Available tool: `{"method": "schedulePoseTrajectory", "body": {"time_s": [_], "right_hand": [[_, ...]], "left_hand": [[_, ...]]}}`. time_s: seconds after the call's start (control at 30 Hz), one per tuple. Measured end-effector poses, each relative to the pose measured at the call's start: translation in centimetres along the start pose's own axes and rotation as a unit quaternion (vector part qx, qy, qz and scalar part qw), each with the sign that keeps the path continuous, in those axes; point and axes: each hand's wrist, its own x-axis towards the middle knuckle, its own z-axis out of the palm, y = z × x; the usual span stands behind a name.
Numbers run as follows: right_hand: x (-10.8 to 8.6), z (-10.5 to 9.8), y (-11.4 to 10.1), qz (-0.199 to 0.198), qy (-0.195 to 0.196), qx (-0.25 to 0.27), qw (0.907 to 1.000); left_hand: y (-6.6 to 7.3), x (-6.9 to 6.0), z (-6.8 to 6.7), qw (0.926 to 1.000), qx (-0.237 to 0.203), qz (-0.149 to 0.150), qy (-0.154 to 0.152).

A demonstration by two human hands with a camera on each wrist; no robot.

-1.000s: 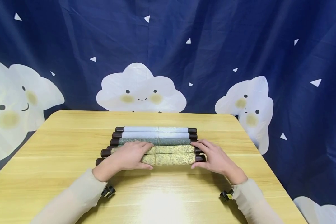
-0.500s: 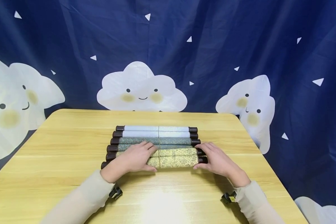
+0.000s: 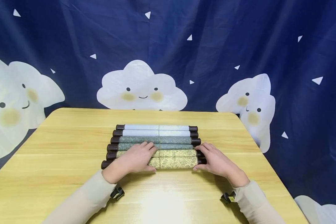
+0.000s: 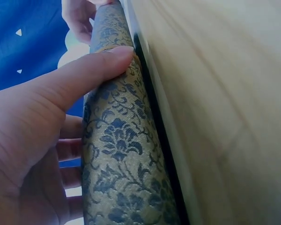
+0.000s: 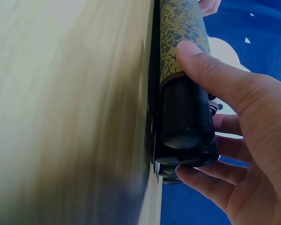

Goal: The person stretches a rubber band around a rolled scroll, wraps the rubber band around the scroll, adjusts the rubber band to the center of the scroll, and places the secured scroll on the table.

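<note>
Several rolled scrolls with dark end knobs lie side by side on the table, each tied with a thin cord. The nearest yellow patterned scroll (image 3: 177, 162) and a second yellow scroll (image 3: 179, 153) are between my hands. My left hand (image 3: 136, 158) grips them left of the cord, its thumb on the nearest roll (image 4: 117, 154) in the left wrist view. At their right ends, my right hand (image 3: 216, 158) holds them; in the right wrist view its thumb presses the cloth beside a dark knob (image 5: 185, 112). Beyond lie two green scrolls (image 3: 140, 139) and two white scrolls (image 3: 140, 133).
The light wooden table (image 3: 58, 149) extends around the row, with its far edge behind the white scrolls. A blue curtain (image 3: 168, 37) printed with white clouds hangs behind. Bright glare lies on the near tabletop.
Both hands have shifted slightly right, and the yellow scrolls have slid right with them, uncovering more of the second green scroll. Over the last half second almost nothing has moved.
</note>
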Motion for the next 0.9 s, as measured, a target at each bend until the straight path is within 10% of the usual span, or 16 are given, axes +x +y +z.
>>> {"method": "schedulePoseTrajectory", "body": {"time_s": [0.9], "right_hand": [[0.03, 0.19, -0.1, 0.011, -0.022, -0.013, 0.9996]], "left_hand": [[0.03, 0.04, 0.0, 0.9997, -0.026, -0.003, -0.002]]}}
